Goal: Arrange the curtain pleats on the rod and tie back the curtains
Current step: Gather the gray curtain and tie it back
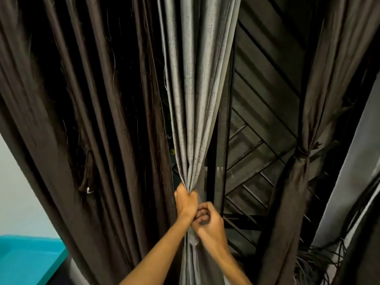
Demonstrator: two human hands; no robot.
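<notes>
A silvery grey curtain [195, 89] is flanked by dark brown curtains [92, 120], with a teal surface [26, 262] seen beside.

The left hand [186, 199] and right hand [208, 221] are bare; the left forearm [156, 249] and right forearm [228, 258] are bare too, slender, uncovered down to the bottom edge of the view.

Just the one cam for this, a wide-angle strapped to my head. It faced forward, right up close to the grey curtain [197, 89], which filled the middle from the top edge to the bottom. My left hand [186, 199] and right hand [209, 221] sat low in the centre, with my forearms coming in from the bottom edge.
</notes>
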